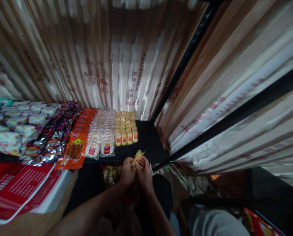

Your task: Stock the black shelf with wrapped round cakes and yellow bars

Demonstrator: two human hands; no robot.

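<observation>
A small yellow packet (pixel 137 157) is pinched between the left hand (pixel 127 173) and right hand (pixel 144 174), both clamped on it, at lower centre of the frame, just below the black shelf (pixel 150 141). Rows of yellow packets (pixel 125 128) are ranged above. If the pinch is loosened, the packet could likely be dropped short of the shelf.

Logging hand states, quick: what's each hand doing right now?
Left hand: closed on the small yellow snack packet.
Right hand: closed on the same packet, grip pressed against the left.
</observation>
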